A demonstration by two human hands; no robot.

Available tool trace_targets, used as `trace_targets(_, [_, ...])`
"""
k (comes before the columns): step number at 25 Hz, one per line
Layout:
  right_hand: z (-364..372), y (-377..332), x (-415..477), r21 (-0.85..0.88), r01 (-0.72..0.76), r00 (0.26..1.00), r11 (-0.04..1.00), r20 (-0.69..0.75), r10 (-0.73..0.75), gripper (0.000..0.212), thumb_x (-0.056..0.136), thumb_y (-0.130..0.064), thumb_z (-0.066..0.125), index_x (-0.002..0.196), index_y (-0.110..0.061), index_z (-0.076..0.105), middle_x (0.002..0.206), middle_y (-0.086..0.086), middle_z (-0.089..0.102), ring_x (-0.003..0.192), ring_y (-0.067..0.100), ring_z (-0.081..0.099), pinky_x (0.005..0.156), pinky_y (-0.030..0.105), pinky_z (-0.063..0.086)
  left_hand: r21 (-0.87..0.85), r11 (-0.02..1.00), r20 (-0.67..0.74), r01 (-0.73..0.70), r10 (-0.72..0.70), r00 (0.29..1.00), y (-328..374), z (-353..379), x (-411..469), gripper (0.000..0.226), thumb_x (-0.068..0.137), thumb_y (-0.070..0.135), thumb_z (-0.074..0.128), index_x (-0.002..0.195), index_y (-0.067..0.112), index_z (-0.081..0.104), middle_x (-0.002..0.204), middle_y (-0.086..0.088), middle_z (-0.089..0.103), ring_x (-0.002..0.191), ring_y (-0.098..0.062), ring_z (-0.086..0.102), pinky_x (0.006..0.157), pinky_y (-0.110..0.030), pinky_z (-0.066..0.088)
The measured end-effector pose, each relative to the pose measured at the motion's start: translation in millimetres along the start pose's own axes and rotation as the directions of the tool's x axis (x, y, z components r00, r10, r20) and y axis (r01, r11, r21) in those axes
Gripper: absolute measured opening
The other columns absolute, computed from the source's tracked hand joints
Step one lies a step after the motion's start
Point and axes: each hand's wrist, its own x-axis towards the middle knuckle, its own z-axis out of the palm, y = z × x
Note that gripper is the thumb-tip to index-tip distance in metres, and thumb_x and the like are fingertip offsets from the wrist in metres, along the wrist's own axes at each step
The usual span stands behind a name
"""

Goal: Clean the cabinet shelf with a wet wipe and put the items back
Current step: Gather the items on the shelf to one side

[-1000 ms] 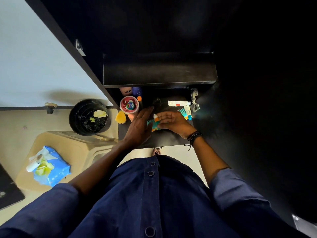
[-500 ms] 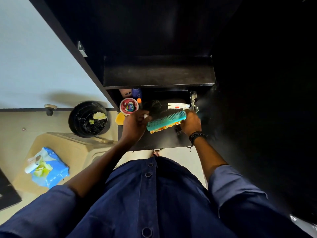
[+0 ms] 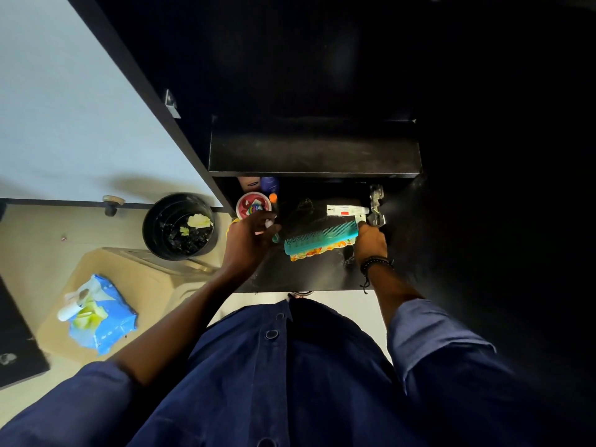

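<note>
A teal comb [image 3: 322, 237] sat slanted over a yellow-orange patterned piece [image 3: 317, 253] above the black shelf [image 3: 306, 275], a white tube [image 3: 346, 210] just behind, a red round tub [image 3: 250, 204] back left.

Teal comb [image 3: 321, 237] over an orange-yellow floral-print piece [image 3: 317, 253], red tub [image 3: 253, 205] with a rainbow label at its 10 o'clock, white tube [image 3: 345, 210] with a red patch at 1, black shelf [image 3: 306, 279], blue wipes pack [image 3: 103, 321] off at 8.

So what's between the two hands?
A teal comb, with something orange and flowery under it, lies between the left hand and right hand, in the head view.
</note>
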Motion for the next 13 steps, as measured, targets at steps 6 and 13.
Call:
trace_targets(6, [-10.1,-23.5,-10.8,0.252,-0.011,0.985,0.968,-0.162,0.054,0.024,0.088,-0.010,0.056,0.110,0.000,0.059,0.104,0.022,0.066,0.101,0.038,0.060,0.083,0.039,0.050,0.075,0.997,-0.075,0.021,-0.015,0.997,-15.1,-12.4,12.4,0.027,0.085,0.024,0.068,0.112,0.017,0.068,0.105,-0.003,0.073,0.091,-0.015,0.068,0.078,-0.033,0.058])
trace_targets(13, [4.7,-76.6,-3.1,0.416,0.044,0.994,0.908,0.070,-0.081,0.018,0.082,-0.013,0.060,0.097,-0.010,0.070,0.097,0.013,0.070,0.091,0.028,0.065,0.068,0.028,0.050,0.107,0.994,-0.089,-0.032,0.042,0.995,-26.7,-23.5,22.9,0.021,0.087,0.023,0.067,0.108,0.019,0.067,0.102,-0.003,0.072,0.085,-0.015,0.067,0.073,-0.038,0.058])
